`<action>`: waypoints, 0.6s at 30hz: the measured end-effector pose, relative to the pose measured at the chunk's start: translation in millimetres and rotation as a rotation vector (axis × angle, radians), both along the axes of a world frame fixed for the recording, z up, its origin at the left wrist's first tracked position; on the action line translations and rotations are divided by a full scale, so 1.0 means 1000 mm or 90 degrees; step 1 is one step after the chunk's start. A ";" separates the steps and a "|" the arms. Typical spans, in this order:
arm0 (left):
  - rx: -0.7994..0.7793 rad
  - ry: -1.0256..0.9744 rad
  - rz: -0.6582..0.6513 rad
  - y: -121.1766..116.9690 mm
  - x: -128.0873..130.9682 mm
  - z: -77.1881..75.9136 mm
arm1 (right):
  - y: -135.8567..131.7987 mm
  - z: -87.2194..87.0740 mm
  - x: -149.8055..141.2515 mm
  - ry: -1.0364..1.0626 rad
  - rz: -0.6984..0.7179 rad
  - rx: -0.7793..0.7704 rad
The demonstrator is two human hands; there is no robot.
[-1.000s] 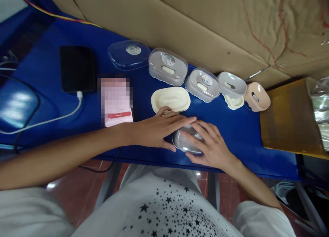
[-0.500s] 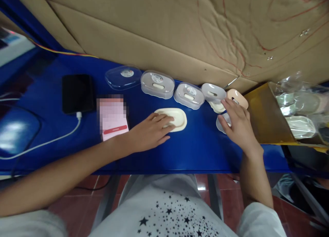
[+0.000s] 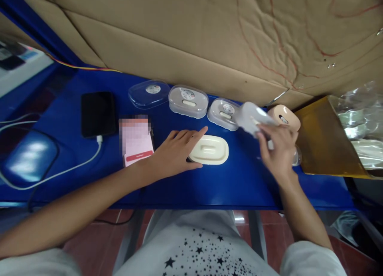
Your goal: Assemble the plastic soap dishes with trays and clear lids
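My left hand (image 3: 176, 151) lies flat on the blue table, its fingertips and thumb next to the left end of a cream plastic soap dish (image 3: 209, 149) without holding it. My right hand (image 3: 277, 150) grips a translucent grey soap box (image 3: 249, 118) raised above the table. A clear piece (image 3: 296, 156), partly hidden behind that hand, stands near a peach soap box (image 3: 284, 118). Along the back are a clear lidded box (image 3: 149, 94) and translucent grey soap boxes (image 3: 188, 101) (image 3: 224, 114).
A black phone (image 3: 98, 114) on a white cable and a pixelated pink packet (image 3: 136, 140) lie to the left. At the right, a yellow-brown carton (image 3: 323, 140) holds clear plastic packaging. Tan cardboard (image 3: 179, 40) rises behind the blue table (image 3: 227, 188).
My right hand has lifted the grey soap box from the right of the row. My left hand has come off the cream dish, which now sits lower in view and uncovered.
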State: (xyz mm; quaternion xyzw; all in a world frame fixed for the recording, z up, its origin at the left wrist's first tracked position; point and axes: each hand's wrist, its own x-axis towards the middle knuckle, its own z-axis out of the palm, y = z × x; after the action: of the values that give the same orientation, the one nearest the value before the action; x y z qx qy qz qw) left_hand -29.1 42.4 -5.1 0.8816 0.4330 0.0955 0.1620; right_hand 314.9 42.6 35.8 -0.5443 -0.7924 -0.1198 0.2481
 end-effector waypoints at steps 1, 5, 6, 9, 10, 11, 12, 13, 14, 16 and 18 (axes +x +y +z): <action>-0.003 -0.019 0.000 0.000 0.000 -0.002 | -0.012 -0.004 -0.007 -0.002 0.061 -0.013; 0.002 -0.119 -0.010 -0.001 0.002 -0.010 | -0.038 -0.025 -0.038 -0.025 0.279 -0.073; 0.002 -0.134 -0.014 -0.001 0.002 -0.011 | -0.039 -0.030 -0.045 -0.029 0.311 -0.083; -0.007 -0.146 -0.033 -0.002 0.002 -0.013 | -0.037 -0.038 -0.059 -0.027 0.345 -0.092; -0.011 -0.142 -0.041 -0.002 0.002 -0.013 | -0.036 -0.039 -0.061 -0.028 0.350 -0.094; -0.012 -0.135 -0.049 -0.003 0.002 -0.013 | -0.035 -0.039 -0.063 -0.034 0.355 -0.099; -0.008 -0.126 -0.054 -0.003 0.002 -0.013 | -0.035 -0.039 -0.064 -0.044 0.361 -0.110; 0.000 -0.113 -0.057 -0.004 0.002 -0.013 | -0.035 -0.039 -0.065 -0.055 0.368 -0.125; 0.013 -0.099 -0.058 -0.004 0.002 -0.013 | -0.036 -0.039 -0.064 -0.065 0.375 -0.142; 0.045 -0.072 -0.061 -0.005 0.002 -0.012 | -0.037 -0.041 -0.063 -0.075 0.389 -0.165; 0.071 -0.043 -0.081 -0.004 0.001 -0.012 | -0.039 -0.045 -0.061 -0.090 0.407 -0.170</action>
State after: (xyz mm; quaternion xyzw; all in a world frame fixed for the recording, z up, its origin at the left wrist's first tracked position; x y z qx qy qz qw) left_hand -27.8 38.1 -16.7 0.9112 0.3642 0.1388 0.1334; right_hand 253.7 3.2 -8.9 -0.2866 -0.9466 0.0311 0.1445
